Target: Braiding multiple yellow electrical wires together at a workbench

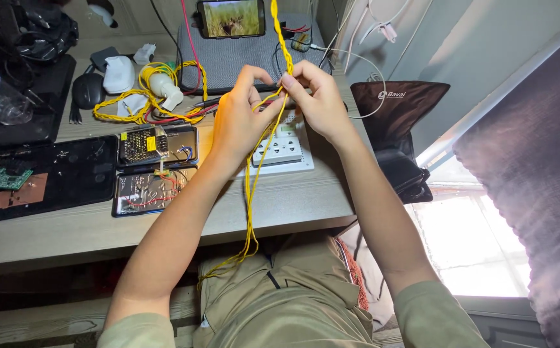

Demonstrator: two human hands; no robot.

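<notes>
Head view: your left hand (238, 122) and right hand (315, 96) meet above the desk (293, 200), both pinched shut on the yellow wires (249, 193). Above your fingertips the wires are already plaited into a tight cord that runs up and out of the top of the picture; below your fingers the strands hang loose, passing over the white power strip (280, 151) and down past the desk edge to your lap. Judging from that, you are partway through braiding, with the working point held right between your two thumbs and forefingers.

The next crossing would call for keeping tension on the finished part while one hand lets a strand go and takes another, so the weave does not slacken. The loose ends below look apt to tangle, so keep them parted.

To your left a second coil of yellow wire (144, 96) lies by a white bulb (164, 87), near open circuit boards (154, 171). A phone (230, 18) stands propped at the back.
</notes>
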